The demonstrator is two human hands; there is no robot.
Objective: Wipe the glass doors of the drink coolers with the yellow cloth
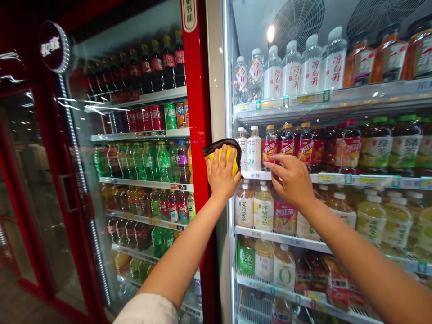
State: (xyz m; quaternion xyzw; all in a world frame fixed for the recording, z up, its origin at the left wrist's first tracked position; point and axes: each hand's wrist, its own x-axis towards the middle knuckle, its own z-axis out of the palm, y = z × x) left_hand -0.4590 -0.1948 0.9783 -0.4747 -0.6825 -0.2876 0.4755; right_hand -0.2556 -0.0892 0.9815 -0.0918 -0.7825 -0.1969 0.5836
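A yellow cloth with a dark border (213, 158) lies against the pale frame between two glass-fronted drink coolers. My left hand (222, 173) presses flat on it with fingers spread. To the right, my right hand (290, 179) is raised in front of the right cooler (337, 181), near its middle shelf edge, with the fingers bent and partly apart. Nothing shows between its fingers. Behind it stand bottles with red labels (270, 143) and two white-labelled bottles (254, 150).
The left cooler's red frame (199, 90) runs beside the pale frame (218, 81). Cans and bottles fill the left cooler's shelves (145, 183). A round sign (54, 46) juts out at the upper left, and a red-framed door (43, 180) stands at the far left.
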